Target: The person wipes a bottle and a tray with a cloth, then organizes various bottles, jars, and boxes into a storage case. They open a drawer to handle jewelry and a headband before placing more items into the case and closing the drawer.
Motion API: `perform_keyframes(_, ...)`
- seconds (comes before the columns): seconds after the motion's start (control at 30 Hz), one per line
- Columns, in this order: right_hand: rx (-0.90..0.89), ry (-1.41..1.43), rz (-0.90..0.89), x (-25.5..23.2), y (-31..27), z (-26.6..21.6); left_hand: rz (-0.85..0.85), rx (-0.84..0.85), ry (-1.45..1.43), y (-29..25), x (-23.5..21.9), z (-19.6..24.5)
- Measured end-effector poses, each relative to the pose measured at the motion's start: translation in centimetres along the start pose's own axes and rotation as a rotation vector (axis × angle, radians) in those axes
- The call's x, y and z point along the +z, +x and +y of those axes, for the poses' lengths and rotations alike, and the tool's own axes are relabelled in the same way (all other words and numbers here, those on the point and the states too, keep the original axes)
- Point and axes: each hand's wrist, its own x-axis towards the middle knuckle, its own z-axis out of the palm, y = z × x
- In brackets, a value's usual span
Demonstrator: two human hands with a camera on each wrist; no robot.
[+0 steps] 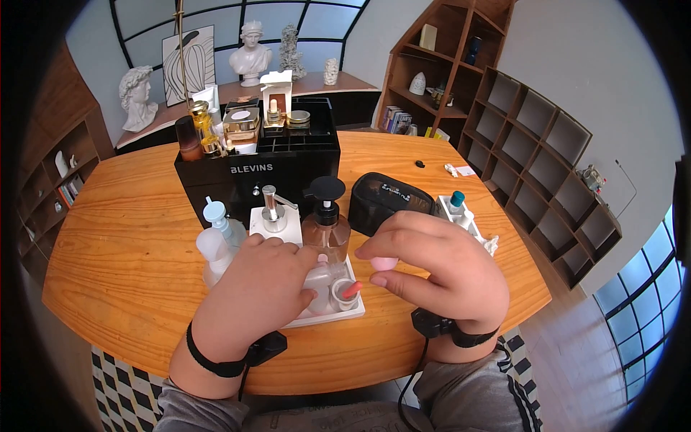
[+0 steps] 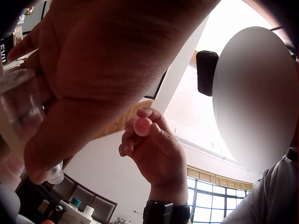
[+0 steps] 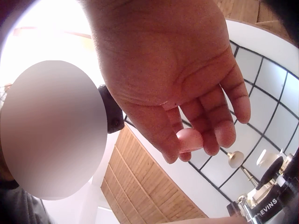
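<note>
My left hand (image 1: pixel 259 281) grips a small clear bottle (image 1: pixel 322 275), tilted so that its bare threaded neck points right. In the left wrist view the bottle's clear body (image 2: pixel 21 100) shows between thumb and fingers. My right hand (image 1: pixel 446 270) pinches a small rounded pink cap (image 1: pixel 384 264) between thumb and fingertips, a short way right of the bottle neck. The right wrist view shows the same pink cap (image 3: pixel 190 139) at the fingertips. Below the bottle, a white tray (image 1: pixel 344 315) carries a small round container (image 1: pixel 338 297) with a pink stick in it.
A brown pump bottle (image 1: pixel 326 234) and a white dispenser (image 1: pixel 277 227) with a metal top stand just behind the hands. Pale blue and white bottles are at left. Behind stand a black cosmetics organizer (image 1: pixel 216 180) and a black case (image 1: pixel 389 201); a small white holder (image 1: pixel 471 225) is at right.
</note>
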Motion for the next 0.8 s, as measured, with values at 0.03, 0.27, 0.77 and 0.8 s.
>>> perform_keyframes(0.03,-0.001,-0.002,0.002,-0.03,0.01,0.00,0.002,0.003,-0.002,0.00,0.00,0.00)
perform_keyframes(0.27,0.006,-0.006,0.001,-0.01,-0.02,-0.02,0.001,0.010,0.002,0.08,0.09,-0.02)
perform_keyframes(0.77,-0.013,-0.008,0.029,0.16,-0.17,0.28,-0.019,0.002,0.007,0.13,0.23,-0.03)
perform_keyframes(0.8,-0.014,-0.006,0.029,0.17,-0.17,0.28,-0.022,0.001,0.008,0.13,0.21,-0.04)
